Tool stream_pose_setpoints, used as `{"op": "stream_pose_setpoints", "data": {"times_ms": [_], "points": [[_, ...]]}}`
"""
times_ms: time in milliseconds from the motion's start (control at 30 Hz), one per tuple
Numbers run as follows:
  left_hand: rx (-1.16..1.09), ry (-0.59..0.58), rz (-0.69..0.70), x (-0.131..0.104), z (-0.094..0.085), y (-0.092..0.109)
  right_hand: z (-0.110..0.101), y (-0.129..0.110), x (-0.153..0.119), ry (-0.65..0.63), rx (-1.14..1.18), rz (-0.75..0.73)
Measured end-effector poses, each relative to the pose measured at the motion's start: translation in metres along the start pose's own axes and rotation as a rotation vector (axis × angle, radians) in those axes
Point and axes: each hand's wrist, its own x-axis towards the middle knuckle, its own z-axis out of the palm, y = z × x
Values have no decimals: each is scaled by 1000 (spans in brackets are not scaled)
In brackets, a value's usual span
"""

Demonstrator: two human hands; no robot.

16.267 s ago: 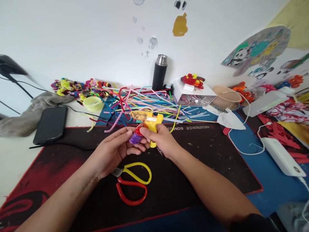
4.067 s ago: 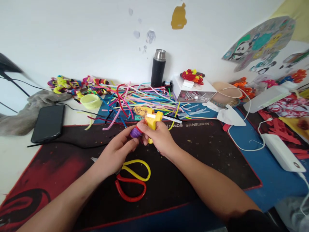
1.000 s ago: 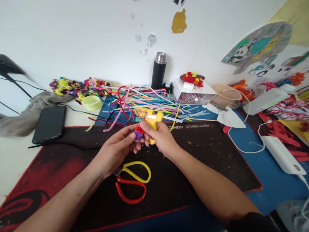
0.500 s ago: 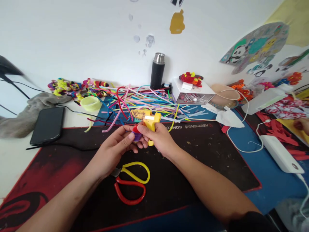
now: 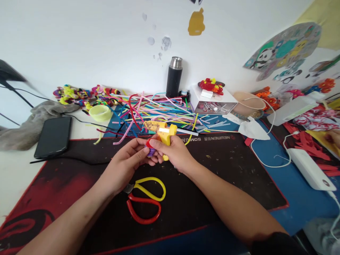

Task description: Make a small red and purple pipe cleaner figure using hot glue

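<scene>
The left hand point(image 5: 126, 158) pinches a small, fuzzy red-and-purple piece point(image 5: 151, 152) between thumb and fingers, above a black, red-edged mat point(image 5: 233, 166). The right hand point(image 5: 177, 151) is wrapped around a yellow plastic glue gun point(image 5: 165, 136) (its nozzle end stained brown), its thumb at the piece's red part.
</scene>
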Motion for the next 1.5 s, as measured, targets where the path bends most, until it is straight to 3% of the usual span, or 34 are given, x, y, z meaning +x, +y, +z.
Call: {"op": "stream_pose_setpoints", "data": {"times_ms": [300, 600, 800, 967, 1200, 1367, 1500], "points": [[183, -9, 74, 2, 2, -4, 6, -1, -1, -50, -8, -4], [165, -14, 64, -1, -3, -5, 8, -2, -2, -87, -11, -12], [147, -22, 58, 0, -2, -5, 9, -4, -3, -76, -7, 5], [193, -28, 50, -1, -3, 0, 3, -3, 0, 7, -15, 9], [180, 42, 0, 2, -5, 0, 4, -2, 0, -8, 33, -5], [-52, 246, -7, 7, -5, -1, 3, -2, 0, 23, 41, -25], [-191, 324, 32, 9, -5, 3, 3, -2, 1, 20, 57, -13]]}}
